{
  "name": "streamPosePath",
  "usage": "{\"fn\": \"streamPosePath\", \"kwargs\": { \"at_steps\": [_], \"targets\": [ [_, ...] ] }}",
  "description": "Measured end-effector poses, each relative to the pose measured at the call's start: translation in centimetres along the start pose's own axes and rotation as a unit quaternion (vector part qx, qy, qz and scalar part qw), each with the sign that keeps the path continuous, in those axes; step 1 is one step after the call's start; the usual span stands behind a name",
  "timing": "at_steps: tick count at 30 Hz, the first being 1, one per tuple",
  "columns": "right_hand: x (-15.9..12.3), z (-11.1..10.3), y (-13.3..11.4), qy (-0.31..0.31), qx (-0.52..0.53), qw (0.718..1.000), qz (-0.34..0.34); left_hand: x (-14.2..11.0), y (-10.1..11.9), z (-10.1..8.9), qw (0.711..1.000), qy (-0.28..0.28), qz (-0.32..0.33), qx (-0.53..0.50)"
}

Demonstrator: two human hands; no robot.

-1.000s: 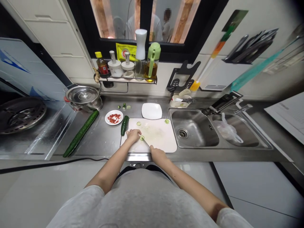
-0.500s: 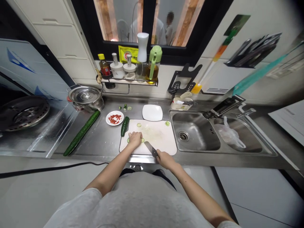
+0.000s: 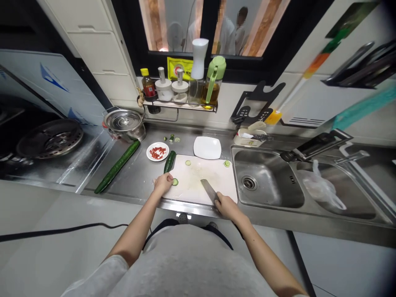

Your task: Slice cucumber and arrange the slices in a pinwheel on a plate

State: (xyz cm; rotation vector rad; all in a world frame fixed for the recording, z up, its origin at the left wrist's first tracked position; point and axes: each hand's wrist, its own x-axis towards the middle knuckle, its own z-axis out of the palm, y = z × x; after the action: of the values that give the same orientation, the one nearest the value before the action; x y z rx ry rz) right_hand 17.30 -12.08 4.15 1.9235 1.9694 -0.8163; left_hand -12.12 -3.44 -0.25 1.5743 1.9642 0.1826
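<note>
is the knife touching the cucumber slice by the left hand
Apart: the head view shows a strip of cutting board between the tip of the knife and the cucumber slice.

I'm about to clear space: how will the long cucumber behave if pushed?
The long cucumber looks whole and straight, so probably stiff. Its rounded body may roll on the smooth metal counter. Given its length, pushing one end would likely swivel it.
</note>
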Motion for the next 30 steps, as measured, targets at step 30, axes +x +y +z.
{"fn": "streamPosePath", "kwargs": {
  "at_steps": [30],
  "targets": [
    [1.0, -1.3, 1.3, 0.021, 0.012, 0.998, 0.060, 8.8, 9.5, 2.6, 0.992, -0.003, 0.081, 0.093]
  ]
}}
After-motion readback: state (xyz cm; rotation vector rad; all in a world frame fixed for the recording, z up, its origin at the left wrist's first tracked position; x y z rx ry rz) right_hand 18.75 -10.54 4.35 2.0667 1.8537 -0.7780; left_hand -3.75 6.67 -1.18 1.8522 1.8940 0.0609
